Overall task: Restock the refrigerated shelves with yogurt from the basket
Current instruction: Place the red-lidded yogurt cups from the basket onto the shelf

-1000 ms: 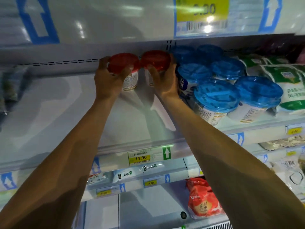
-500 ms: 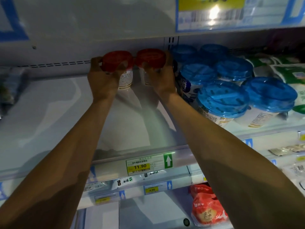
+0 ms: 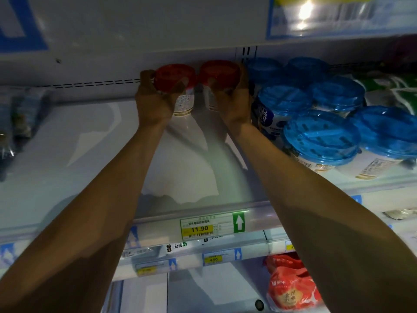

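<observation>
Both my arms reach deep into a white refrigerated shelf (image 3: 90,154). My left hand (image 3: 155,102) grips a red-lidded yogurt tub (image 3: 174,79) at the back wall. Right beside it, my right hand (image 3: 232,102) grips a second red-lidded yogurt tub (image 3: 218,73). The two tubs stand side by side, nearly touching, with their white bodies partly hidden by my fingers. Whether they rest on the shelf I cannot tell. The basket is out of sight.
Several blue-lidded yogurt tubs (image 3: 320,136) fill the shelf just right of my right hand. Green and white packs (image 3: 392,91) lie further right. Dark packs (image 3: 15,116) sit at the far left. A price tag reading 11.90 (image 3: 198,229) marks the shelf rail; a red bag (image 3: 291,288) lies below.
Both hands have pushed the red-lidded tubs a little further back toward the rear wall. The camera has moved closer and tilted slightly down.
</observation>
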